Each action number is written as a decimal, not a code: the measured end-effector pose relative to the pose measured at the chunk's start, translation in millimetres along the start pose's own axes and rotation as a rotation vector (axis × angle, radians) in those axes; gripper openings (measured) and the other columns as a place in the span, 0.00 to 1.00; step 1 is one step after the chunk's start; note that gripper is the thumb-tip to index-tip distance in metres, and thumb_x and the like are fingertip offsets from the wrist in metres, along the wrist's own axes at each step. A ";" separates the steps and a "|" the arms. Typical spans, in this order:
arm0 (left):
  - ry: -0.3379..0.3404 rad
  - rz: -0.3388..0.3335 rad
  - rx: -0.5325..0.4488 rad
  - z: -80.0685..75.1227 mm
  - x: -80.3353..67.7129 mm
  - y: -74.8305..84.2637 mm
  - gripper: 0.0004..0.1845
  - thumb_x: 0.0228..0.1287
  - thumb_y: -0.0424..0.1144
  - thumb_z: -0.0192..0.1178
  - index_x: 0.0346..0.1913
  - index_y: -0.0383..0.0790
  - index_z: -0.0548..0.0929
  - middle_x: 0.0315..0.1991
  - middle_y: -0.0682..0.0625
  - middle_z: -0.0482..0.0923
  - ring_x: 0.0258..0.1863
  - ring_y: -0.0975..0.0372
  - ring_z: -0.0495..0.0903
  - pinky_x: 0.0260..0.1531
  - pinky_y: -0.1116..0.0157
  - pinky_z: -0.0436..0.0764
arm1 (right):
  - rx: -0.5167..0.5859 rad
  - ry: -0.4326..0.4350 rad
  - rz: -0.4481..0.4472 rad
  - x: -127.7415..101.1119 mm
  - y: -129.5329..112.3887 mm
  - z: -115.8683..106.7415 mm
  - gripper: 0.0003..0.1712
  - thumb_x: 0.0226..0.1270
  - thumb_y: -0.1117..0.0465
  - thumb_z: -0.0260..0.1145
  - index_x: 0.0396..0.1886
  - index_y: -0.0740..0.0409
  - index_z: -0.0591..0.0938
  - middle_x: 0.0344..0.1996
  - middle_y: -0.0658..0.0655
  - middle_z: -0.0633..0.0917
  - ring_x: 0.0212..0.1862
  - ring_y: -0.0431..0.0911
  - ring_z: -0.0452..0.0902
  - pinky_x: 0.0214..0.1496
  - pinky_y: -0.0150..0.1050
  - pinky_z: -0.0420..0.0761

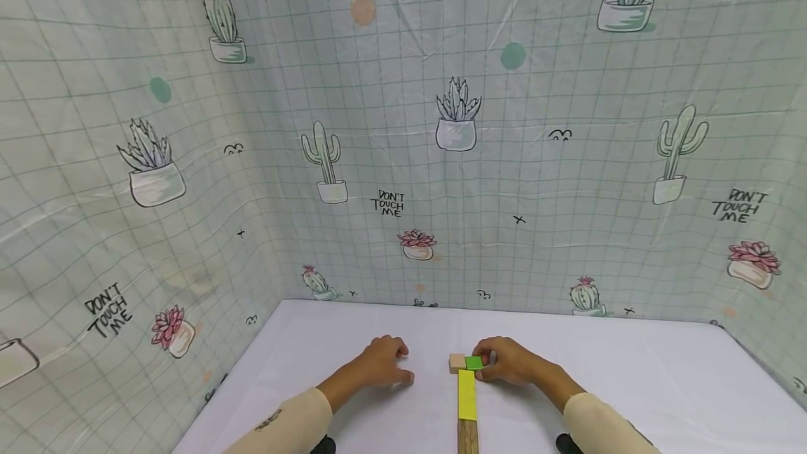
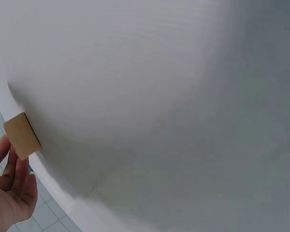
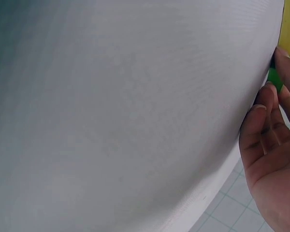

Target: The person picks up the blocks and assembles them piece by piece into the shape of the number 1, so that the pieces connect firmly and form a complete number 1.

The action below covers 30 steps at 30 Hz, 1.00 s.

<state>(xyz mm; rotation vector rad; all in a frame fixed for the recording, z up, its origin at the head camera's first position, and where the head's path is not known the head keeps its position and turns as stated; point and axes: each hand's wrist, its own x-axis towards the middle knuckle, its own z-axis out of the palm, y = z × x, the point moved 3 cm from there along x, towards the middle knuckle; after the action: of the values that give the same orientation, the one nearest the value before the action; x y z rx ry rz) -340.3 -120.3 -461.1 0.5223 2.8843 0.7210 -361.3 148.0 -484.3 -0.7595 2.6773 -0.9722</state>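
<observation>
On the white table a row of blocks runs away from me: a brown wood-grain block (image 1: pixel 468 436), then a yellow block (image 1: pixel 467 394), with a light wooden block (image 1: pixel 457 363) and a green block (image 1: pixel 473 363) side by side across its far end. My right hand (image 1: pixel 509 361) pinches the green block at its right side between thumb and fingers. In the right wrist view those fingers partly cover the green block (image 3: pixel 274 79). My left hand (image 1: pixel 381 361) holds nothing, its fingers loosely bent, left of the row with a gap to the light wooden block (image 2: pixel 22 135).
The white table (image 1: pixel 630 384) ends at the back against a hanging grid-patterned cloth (image 1: pixel 391 90) printed with cacti. The same cloth hangs along the left and right sides.
</observation>
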 end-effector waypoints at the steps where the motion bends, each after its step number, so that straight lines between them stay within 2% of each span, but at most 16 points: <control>1: -0.002 -0.002 0.003 -0.6 -0.9 -1.3 0.22 0.55 0.45 0.74 0.48 0.37 0.82 0.42 0.50 0.77 0.43 0.57 0.74 0.46 0.58 0.77 | 0.001 0.000 0.000 0.0 -0.1 0.0 0.14 0.59 0.59 0.75 0.43 0.55 0.84 0.32 0.48 0.78 0.39 0.44 0.70 0.41 0.38 0.70; 5: -0.009 -0.016 0.014 -1.8 -3.3 -7.8 0.24 0.54 0.48 0.74 0.49 0.38 0.81 0.42 0.50 0.76 0.43 0.57 0.73 0.46 0.56 0.76 | -0.003 0.004 0.001 0.3 0.1 0.3 0.13 0.59 0.59 0.75 0.43 0.54 0.84 0.32 0.47 0.78 0.39 0.44 0.70 0.42 0.38 0.70; 14: -0.022 -0.051 0.025 -3.3 -10.2 -19.6 0.27 0.53 0.52 0.74 0.48 0.39 0.79 0.37 0.50 0.73 0.37 0.59 0.69 0.36 0.61 0.71 | 0.003 0.002 0.000 -0.2 -0.8 0.8 0.13 0.59 0.60 0.76 0.43 0.55 0.84 0.32 0.48 0.78 0.39 0.44 0.70 0.41 0.38 0.69; 21: -0.030 -0.091 0.028 -4.2 -13.4 -24.9 0.27 0.53 0.53 0.75 0.46 0.39 0.79 0.36 0.51 0.73 0.36 0.59 0.70 0.36 0.60 0.71 | 0.006 0.000 -0.014 -0.8 -1.4 0.1 0.14 0.59 0.60 0.76 0.43 0.56 0.83 0.32 0.49 0.77 0.39 0.45 0.70 0.41 0.38 0.69; 30: -0.017 -0.071 0.009 -6.4 -17.0 -26.4 0.24 0.52 0.51 0.75 0.43 0.38 0.79 0.33 0.51 0.74 0.33 0.61 0.71 0.32 0.63 0.71 | 0.005 -0.002 -0.009 0.1 1.1 0.3 0.14 0.59 0.60 0.75 0.44 0.56 0.83 0.32 0.47 0.78 0.39 0.42 0.70 0.41 0.36 0.70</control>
<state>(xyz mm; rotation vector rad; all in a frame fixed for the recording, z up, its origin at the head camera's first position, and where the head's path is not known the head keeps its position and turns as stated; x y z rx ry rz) -333.7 -151.0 -467.5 0.4227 2.8758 0.6896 -361.8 148.5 -485.2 -0.7718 2.6716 -0.9792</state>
